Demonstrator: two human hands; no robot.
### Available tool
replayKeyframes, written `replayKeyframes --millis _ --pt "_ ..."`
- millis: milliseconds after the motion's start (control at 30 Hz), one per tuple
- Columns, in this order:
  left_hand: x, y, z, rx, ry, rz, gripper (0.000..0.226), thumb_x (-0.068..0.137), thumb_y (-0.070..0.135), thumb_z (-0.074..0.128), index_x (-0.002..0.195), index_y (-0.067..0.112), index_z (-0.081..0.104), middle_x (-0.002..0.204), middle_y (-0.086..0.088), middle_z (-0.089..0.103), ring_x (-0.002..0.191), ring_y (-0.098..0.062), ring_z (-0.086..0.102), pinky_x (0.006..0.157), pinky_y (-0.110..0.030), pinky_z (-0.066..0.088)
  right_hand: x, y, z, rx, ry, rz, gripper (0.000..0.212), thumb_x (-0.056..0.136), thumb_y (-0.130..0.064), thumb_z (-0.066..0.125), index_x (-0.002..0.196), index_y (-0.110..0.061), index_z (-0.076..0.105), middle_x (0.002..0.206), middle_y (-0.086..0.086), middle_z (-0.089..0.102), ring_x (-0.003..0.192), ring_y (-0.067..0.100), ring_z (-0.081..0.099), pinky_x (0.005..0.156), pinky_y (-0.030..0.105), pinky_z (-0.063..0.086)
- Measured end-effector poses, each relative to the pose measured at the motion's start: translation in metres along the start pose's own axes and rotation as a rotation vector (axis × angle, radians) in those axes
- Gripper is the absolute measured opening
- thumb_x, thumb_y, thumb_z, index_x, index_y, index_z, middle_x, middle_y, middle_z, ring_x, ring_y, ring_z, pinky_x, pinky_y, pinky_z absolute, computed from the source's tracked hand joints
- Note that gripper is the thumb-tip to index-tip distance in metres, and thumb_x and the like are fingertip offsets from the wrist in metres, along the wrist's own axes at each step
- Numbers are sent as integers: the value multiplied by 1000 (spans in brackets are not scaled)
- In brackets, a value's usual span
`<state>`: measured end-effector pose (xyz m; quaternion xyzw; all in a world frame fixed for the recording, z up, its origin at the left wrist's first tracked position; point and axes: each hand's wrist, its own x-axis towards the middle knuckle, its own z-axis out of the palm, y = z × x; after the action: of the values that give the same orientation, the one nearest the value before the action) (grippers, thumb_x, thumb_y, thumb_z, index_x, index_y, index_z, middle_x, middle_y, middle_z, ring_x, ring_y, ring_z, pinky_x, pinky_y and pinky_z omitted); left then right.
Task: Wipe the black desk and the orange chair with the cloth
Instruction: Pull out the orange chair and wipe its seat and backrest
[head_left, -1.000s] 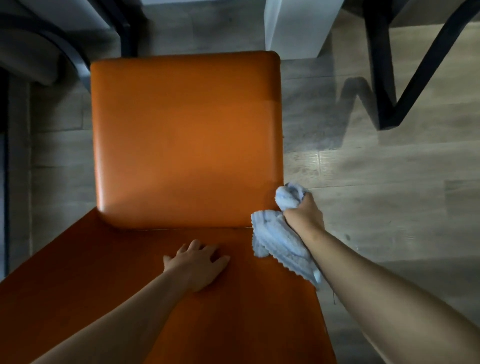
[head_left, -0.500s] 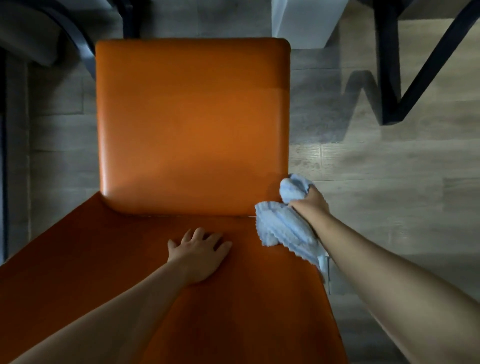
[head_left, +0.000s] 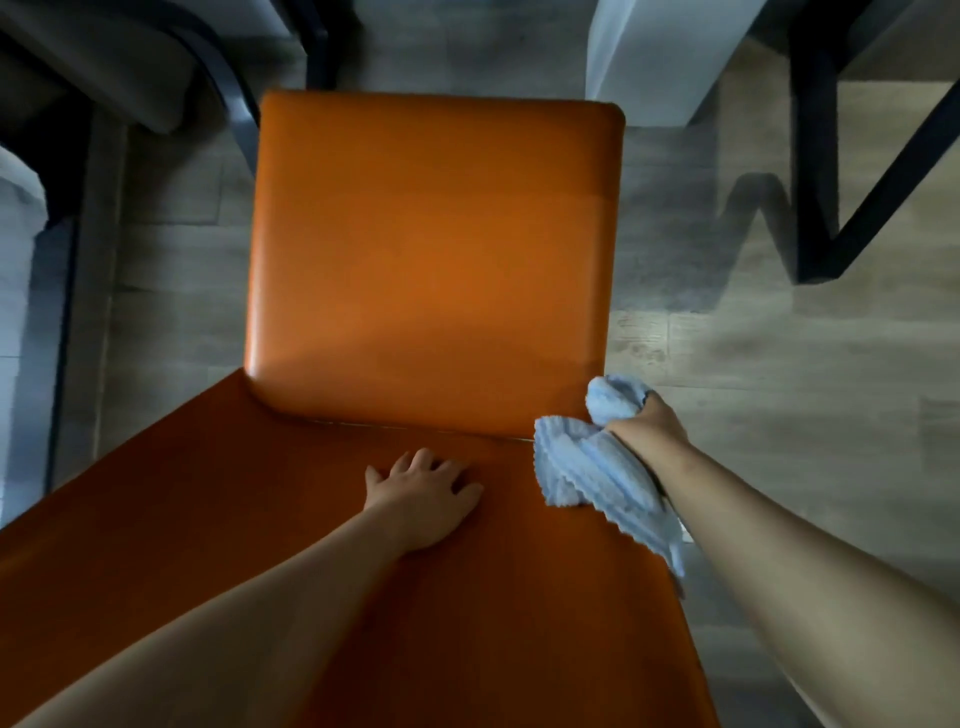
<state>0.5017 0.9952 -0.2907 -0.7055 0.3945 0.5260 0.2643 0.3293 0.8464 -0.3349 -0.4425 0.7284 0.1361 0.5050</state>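
Against the orange chair (head_left: 431, 249), the hands are almost where they were one second ago: only the view has slid, so the chair sits a little lower and more to the right in the picture. The right hand (head_left: 649, 423) still holds the bunched blue cloth (head_left: 592, 467) at the right edge of the chair, where the two orange panels meet; its grip is closed around the upper ball of the cloth, and the rest hangs down over the chair's edge. The left hand (head_left: 421, 493) stays flat on the darker near panel, just below the seam, with the grip spread and pinching nothing. I judge that no real stroke is made in this second, so the wiping of the chair is paused or just about to start again at this corner.

The right fingers are hidden behind the cloth and the hand itself. The chair's near panel is cut off at the bottom and left of the picture, and its legs do not show. Black bars (head_left: 815, 156) stand on the floor (head_left: 779, 364) beyond the chair's right side; I cannot tell if they belong to the black counter of the task, whose top is out of view
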Motion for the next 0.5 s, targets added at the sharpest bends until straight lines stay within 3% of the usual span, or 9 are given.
replayKeyframes --millis 133,233,300,400,467,500 --pt "-12 -1 -2 -8 2 -2 55 97 55 21 147 32 25 153 -4 22 143 -27 17 114 -53 12 -52 10 -16 -5 -53 -30 64 79 -17 69 137 -21 42 123 11 58 112 30 56 89 33 43" --pt "-31 -2 2 -34 14 5 54 97 54 22 146 31 26 151 -4 25 142 -27 22 114 -49 14 -100 17 -30 57 -114 -59 64 68 -16 69 128 -25 49 109 7 63 100 26 60 90 38 48" --pt "-44 -5 4 -35 29 20 54 98 54 22 146 31 27 150 -4 27 141 -28 25 113 -47 17 -129 21 -40 106 -161 -79 60 64 -15 67 121 -27 53 100 4 65 91 21 63 81 34 51" --pt "-62 -11 5 -20 32 38 55 97 55 22 147 30 27 148 -5 30 137 -29 31 112 -46 23 -171 26 -53 141 -190 -156 51 68 -12 68 116 -24 55 88 -1 66 73 8 63 54 18 46" --pt "-74 -17 6 -20 29 52 55 97 55 23 146 30 29 146 -6 31 135 -29 34 111 -45 27 -193 33 -59 165 -198 -170 50 63 -15 69 111 -17 58 82 0 67 67 6 65 53 16 46" --pt "-80 -20 7 -20 39 68 56 97 54 23 146 28 30 146 -7 32 135 -30 34 111 -45 28 -203 35 -62 154 -189 -183 39 68 -10 69 106 -11 59 78 0 66 62 2 64 53 14 46"
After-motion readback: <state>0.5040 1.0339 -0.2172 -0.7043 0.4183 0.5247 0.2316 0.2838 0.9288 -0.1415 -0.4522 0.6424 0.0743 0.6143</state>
